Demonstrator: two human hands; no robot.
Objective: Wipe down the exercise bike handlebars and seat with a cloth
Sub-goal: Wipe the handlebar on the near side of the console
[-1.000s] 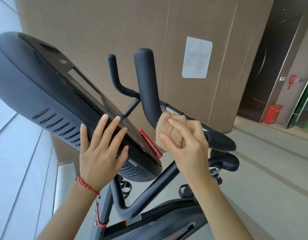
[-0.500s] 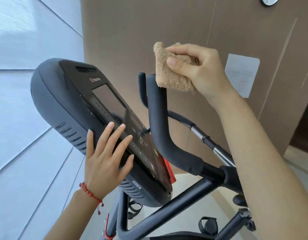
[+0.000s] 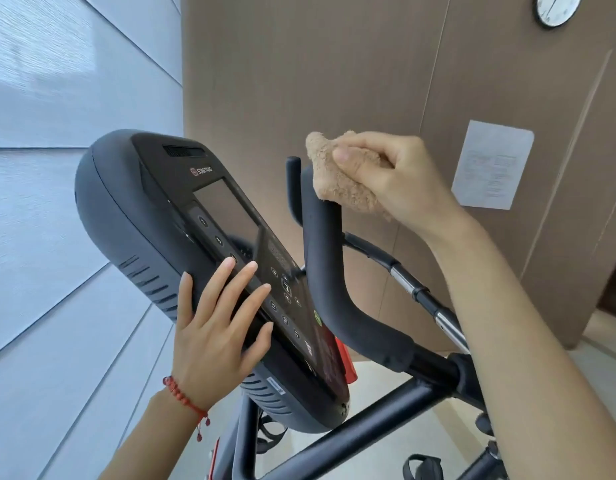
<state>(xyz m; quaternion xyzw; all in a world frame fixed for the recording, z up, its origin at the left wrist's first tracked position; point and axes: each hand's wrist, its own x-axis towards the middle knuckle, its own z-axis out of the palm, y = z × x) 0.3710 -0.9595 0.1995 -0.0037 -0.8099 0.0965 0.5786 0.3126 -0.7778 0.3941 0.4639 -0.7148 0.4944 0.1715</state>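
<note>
Fingers (image 3: 351, 161) of right hand (image 3: 396, 178) clutch cloth (image 3: 337, 181) atop handlebar (image 3: 325, 265); left hand (image 3: 216, 327) lies splayed on console (image 3: 137, 209).

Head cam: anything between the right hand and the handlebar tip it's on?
Yes: the tan cloth. The right hand pinches it and it drapes over the top of the near black handlebar, so no bare skin shows touching the bar.

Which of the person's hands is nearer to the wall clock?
Right. The right hand, holding the tan cloth on the handlebar tip, sits below and left of the wall clock. The left hand lies flat on the bike console, much lower and farther left.
</note>
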